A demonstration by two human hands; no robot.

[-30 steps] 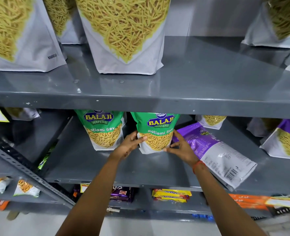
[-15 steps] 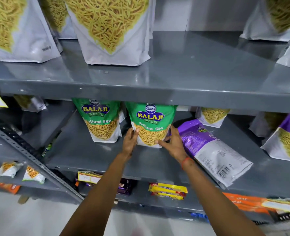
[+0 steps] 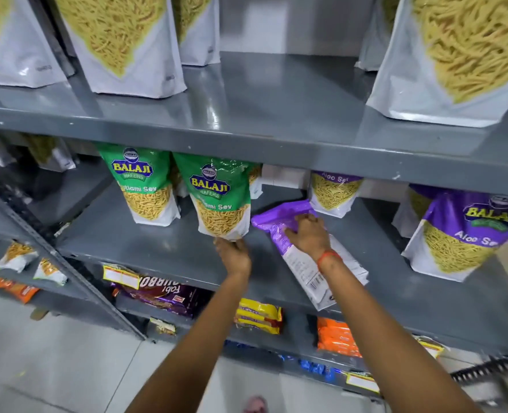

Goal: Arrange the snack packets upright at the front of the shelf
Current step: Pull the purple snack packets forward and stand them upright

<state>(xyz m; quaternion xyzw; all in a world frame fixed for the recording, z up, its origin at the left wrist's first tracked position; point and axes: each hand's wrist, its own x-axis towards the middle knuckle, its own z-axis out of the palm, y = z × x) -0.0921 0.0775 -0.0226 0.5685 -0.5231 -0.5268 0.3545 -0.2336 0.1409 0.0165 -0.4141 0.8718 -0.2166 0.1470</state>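
Retail grocery shop aisle.
Tiered grey metal shelves [image 3: 276,114] carry repeated branded stock: green Balaji sev pouches [image 3: 145,186], purple Aloo Sev pouches [image 3: 467,234], stacked yellow biscuit packs [image 3: 258,318] and yellow shelf-edge price labels [image 3: 121,276].

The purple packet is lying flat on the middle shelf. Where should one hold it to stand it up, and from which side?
Likely grip the purple packet at its purple top end, from above. It lies back-side up, top end rearward, where the right hand already rests.
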